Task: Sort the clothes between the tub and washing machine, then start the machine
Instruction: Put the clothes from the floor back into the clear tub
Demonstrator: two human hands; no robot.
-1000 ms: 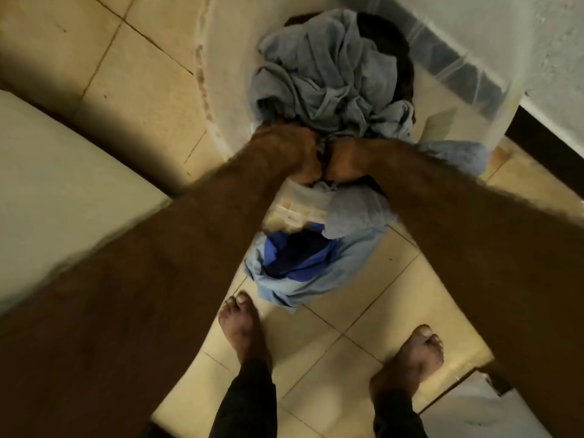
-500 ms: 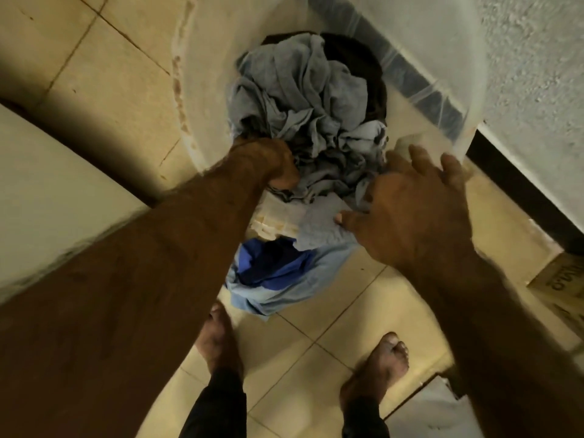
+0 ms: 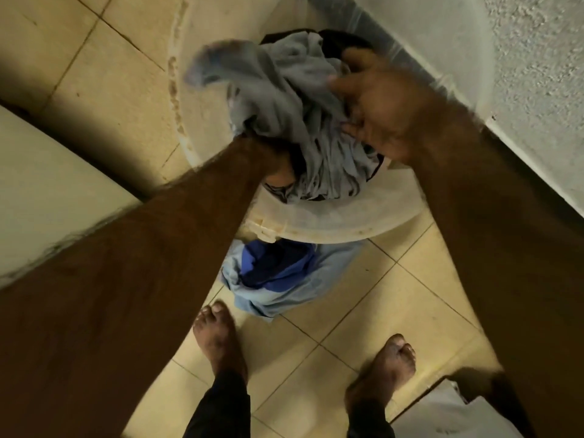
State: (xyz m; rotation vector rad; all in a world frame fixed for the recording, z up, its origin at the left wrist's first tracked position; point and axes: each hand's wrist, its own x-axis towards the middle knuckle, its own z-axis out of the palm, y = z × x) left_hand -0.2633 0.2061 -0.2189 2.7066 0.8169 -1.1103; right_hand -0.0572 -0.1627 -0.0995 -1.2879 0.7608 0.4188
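Right hand (image 3: 379,112) has moved off the rim into the round translucent white plastic tub (image 3: 316,222). Its fingers are spread on the crumpled grey clothes (image 3: 284,99) inside. Left hand (image 3: 271,162) is buried in them, grip hidden. Sorting barely begun.

Both arms are bare along all that shows. The left forearm (image 3: 126,279) and the right forearm (image 3: 493,248) carry short fine hair, plainest as a fuzz along their edges. The right hand (image 3: 379,112) is smeared by blur, so no fine detail can be told; of the left hand (image 3: 268,162) only the wrist and back show. The left foot (image 3: 218,336) and right foot (image 3: 388,365) are bare, toenails visible. Black trouser legs (image 3: 218,409) end at the ankles.
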